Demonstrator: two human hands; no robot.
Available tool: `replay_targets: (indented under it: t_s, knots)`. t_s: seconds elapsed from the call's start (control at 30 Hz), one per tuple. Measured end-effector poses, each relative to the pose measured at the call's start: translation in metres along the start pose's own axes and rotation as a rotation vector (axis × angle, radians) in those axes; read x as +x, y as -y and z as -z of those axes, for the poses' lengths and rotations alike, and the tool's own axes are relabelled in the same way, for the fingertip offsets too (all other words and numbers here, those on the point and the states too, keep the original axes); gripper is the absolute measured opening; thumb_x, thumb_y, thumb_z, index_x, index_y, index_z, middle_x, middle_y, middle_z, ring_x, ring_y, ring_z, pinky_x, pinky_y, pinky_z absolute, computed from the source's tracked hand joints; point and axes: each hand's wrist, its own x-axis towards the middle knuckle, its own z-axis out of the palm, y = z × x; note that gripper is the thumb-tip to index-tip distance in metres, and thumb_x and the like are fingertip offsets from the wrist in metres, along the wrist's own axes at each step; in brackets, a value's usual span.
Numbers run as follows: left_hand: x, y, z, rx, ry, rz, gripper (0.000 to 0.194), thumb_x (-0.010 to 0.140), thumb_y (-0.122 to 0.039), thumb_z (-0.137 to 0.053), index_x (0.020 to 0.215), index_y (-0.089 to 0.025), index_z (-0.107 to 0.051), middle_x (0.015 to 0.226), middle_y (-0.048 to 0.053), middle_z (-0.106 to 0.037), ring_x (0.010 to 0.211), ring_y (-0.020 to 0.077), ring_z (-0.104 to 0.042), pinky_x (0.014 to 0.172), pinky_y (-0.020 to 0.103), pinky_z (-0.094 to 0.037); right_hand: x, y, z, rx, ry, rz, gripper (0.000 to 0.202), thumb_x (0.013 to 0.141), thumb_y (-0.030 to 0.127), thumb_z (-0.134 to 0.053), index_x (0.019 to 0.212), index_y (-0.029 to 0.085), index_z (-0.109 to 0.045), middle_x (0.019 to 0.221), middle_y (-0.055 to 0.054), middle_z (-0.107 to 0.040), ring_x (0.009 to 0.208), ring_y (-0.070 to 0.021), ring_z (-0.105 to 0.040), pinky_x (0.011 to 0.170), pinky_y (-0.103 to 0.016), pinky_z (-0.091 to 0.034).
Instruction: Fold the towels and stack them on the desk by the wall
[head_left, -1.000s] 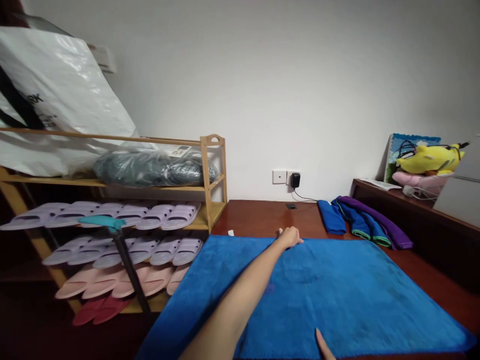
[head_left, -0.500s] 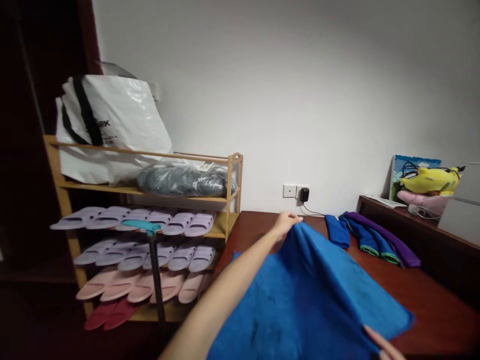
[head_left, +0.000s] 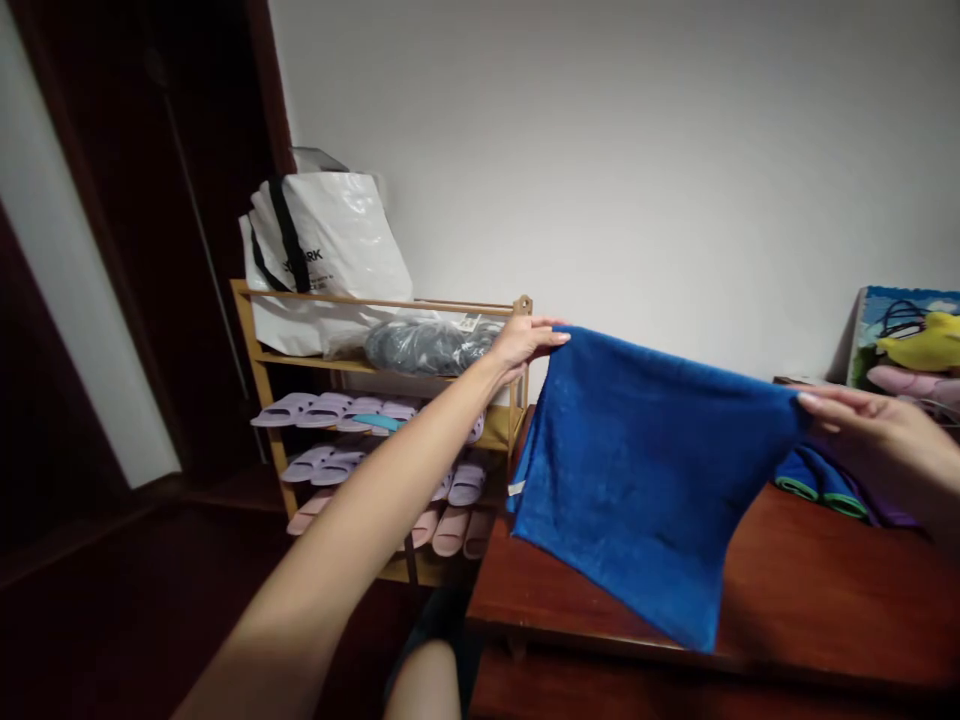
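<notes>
A blue cloth (head_left: 645, 480) hangs between my two hands above the reddish-brown wooden table (head_left: 817, 580), its top edge stretched and its lower corners dangling. My left hand (head_left: 529, 345) pinches the top left corner, and my right hand (head_left: 855, 412) grips the top right corner. A small white tag (head_left: 516, 488) shows at the cloth's left edge. Behind the cloth and my right hand, rolled blue cloths with green edging (head_left: 821, 485) lie on the table, partly hidden, beside a purple cloth (head_left: 892, 508).
Left of the table stands a wooden rack (head_left: 262, 400) with several slippers (head_left: 330, 408), a white bag (head_left: 337, 240) and a plastic-wrapped grey bundle (head_left: 427, 345). A yellow plush toy (head_left: 930, 345) and a picture board (head_left: 874, 310) are at the far right.
Both hands have lifted the blue cloth off the table, and it now hangs stretched between them. My right hand has risen into fuller view. The camera view has turned left.
</notes>
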Motion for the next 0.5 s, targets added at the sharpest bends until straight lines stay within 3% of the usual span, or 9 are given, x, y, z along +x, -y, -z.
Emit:
replay_targets:
  t_s: [0.1, 0.27, 0.5]
  knots:
    - [-0.004, -0.029, 0.010, 0.117, 0.030, -0.053, 0.022, 0.066, -0.012, -0.079, 0.086, -0.008, -0.069, 0.079, 0.006, -0.070, 0.069, 0.0124, -0.065, 0.078, 0.030, -0.051, 0.002, 0.033, -0.006, -0.004, -0.043, 0.083, 0.059, 0.071, 0.037, -0.072, 0.122, 0.010, -0.058, 0.106, -0.019, -0.064, 0.081, -0.0182, -0.064, 0.072, -0.030, -0.050]
    - [-0.014, -0.057, 0.021, 0.232, 0.081, -0.060, 0.013, 0.068, -0.011, -0.076, 0.078, -0.007, -0.069, 0.074, 0.007, -0.069, 0.067, 0.0141, -0.065, 0.075, 0.032, -0.052, -0.010, 0.082, -0.029, -0.189, -0.233, 0.085, 0.050, 0.073, 0.032, -0.071, 0.115, 0.007, -0.062, 0.091, -0.016, -0.068, 0.070, -0.0119, -0.063, 0.064, -0.027, -0.047]
    - [-0.025, -0.063, 0.035, 0.371, 0.052, -0.041, 0.010, 0.072, -0.019, -0.076, 0.070, -0.010, -0.071, 0.068, 0.007, -0.068, 0.059, 0.0127, -0.063, 0.064, 0.027, -0.052, -0.006, 0.091, -0.038, -0.335, -0.212, 0.014, 0.049, 0.071, 0.038, -0.067, 0.106, 0.004, -0.065, 0.080, -0.010, -0.068, 0.057, -0.0022, -0.055, 0.050, -0.016, -0.037]
